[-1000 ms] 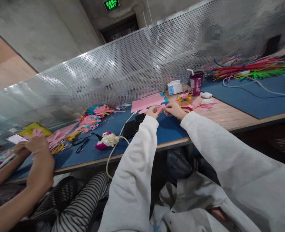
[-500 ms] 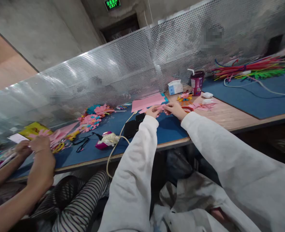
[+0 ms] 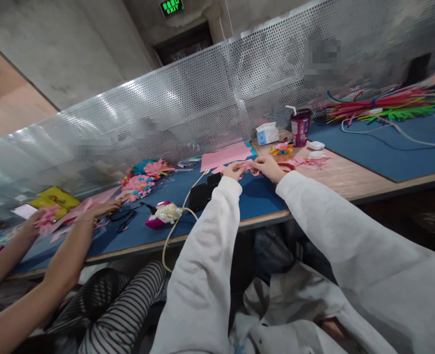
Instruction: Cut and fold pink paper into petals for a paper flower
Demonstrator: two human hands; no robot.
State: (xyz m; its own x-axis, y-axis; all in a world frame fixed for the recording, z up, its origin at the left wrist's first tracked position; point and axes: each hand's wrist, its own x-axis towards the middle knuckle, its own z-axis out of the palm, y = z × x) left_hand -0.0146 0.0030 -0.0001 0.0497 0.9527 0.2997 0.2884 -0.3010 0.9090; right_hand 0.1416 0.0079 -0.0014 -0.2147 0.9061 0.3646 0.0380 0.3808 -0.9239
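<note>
Between my two hands is a small piece of pink paper (image 3: 248, 166), held above the blue mat (image 3: 256, 199). My left hand (image 3: 233, 170) pinches its left side, and my right hand (image 3: 266, 168) grips the right side with fingers pressed together. Fingers hide much of the paper's shape. Beyond them lie pink paper sheets (image 3: 222, 156). Red-handled scissors (image 3: 288, 166) rest just right of my right hand, partly covered by it. A black box-like object (image 3: 198, 196) sits left of my left wrist.
A purple cup with a straw (image 3: 301, 129), a tissue pack (image 3: 268, 133) and a paper flower (image 3: 281, 149) stand behind. A glue gun (image 3: 163, 214) with a cable lies left. A co-worker's hand (image 3: 104, 208) reaches across the left side. A perforated metal screen (image 3: 202, 108) backs the table.
My hands stay almost in place, with the pink paper shifted slightly between the fingers. The co-worker's hands have parted: one reaches right across the mat, the other holds a pink paper flower.
</note>
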